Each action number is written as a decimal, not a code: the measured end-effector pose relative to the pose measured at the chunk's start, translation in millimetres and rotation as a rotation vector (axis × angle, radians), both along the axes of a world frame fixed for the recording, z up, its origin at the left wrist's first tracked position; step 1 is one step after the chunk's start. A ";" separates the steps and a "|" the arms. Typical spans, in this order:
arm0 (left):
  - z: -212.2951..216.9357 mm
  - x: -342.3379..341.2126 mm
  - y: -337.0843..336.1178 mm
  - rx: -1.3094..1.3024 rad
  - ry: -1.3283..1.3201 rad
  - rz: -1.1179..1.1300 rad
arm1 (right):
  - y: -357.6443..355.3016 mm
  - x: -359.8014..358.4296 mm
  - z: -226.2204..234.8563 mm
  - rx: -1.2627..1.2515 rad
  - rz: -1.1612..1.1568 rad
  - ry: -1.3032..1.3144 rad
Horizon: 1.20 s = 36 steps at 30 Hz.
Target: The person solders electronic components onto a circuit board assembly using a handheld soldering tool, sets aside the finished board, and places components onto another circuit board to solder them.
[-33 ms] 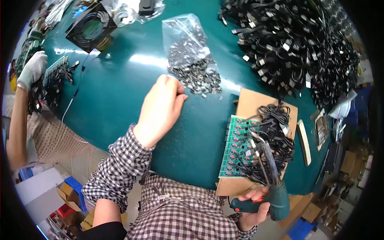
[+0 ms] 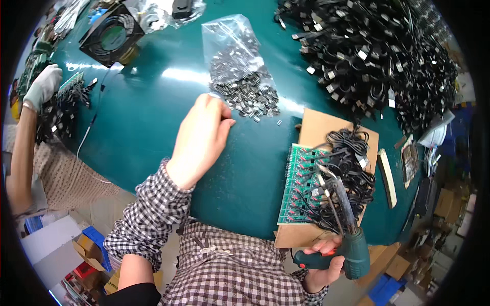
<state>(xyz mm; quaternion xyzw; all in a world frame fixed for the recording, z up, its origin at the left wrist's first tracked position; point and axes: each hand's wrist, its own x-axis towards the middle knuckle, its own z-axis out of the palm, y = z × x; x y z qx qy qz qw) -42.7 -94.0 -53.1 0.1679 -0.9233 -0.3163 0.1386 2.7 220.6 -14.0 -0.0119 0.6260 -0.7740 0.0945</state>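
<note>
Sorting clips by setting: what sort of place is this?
Likely an electronics assembly workshop: a green circuit board with black wires, a soldering gun in the right hand, a heap of black cables.

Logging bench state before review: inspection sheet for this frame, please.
Surface: dark green tabletop, glossy.
Job's things: green circuit board on brown cardboard sheet; green soldering gun; clear plastic bag of small metal parts.
Clutter: black square fan.
Hands: left hand at the bag's spilled parts; right hand grips the gun.
Cables: large black cable heap; black leads on board.
Surroundings: co-worker's white-gloved hand; boxes on the floor.
</note>
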 end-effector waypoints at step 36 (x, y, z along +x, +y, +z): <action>46.7 56.8 128.3 1.096 0.146 -0.259 | -44.7 -23.4 19.5 0.264 0.096 0.089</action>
